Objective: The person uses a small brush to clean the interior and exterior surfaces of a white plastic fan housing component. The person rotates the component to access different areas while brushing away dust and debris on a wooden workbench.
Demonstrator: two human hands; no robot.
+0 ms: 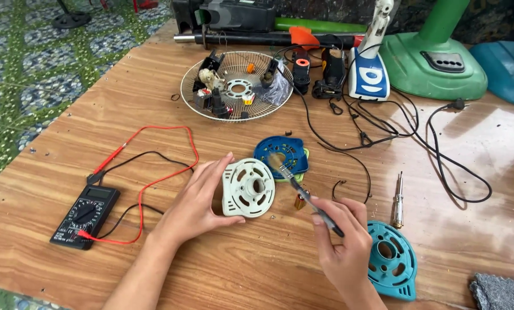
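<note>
My left hand point(196, 201) grips a pale green round motor cover point(248, 188) by its left edge, holding it tilted up on the wooden table point(257, 270). My right hand point(343, 244) holds a small brush point(303, 192) with a dark handle; its bristles point toward the cover's upper right rim. Just behind the cover lies a blue round cover point(281, 155) on a green piece. A teal cover point(392, 258) lies right of my right hand.
A black multimeter point(84, 215) with red and black leads sits at the left. A wire fan grille point(237, 86) holds small parts at the back. A screwdriver point(399, 201), black cables, a green fan base point(435, 60) and a grey cloth point(501, 293) lie to the right.
</note>
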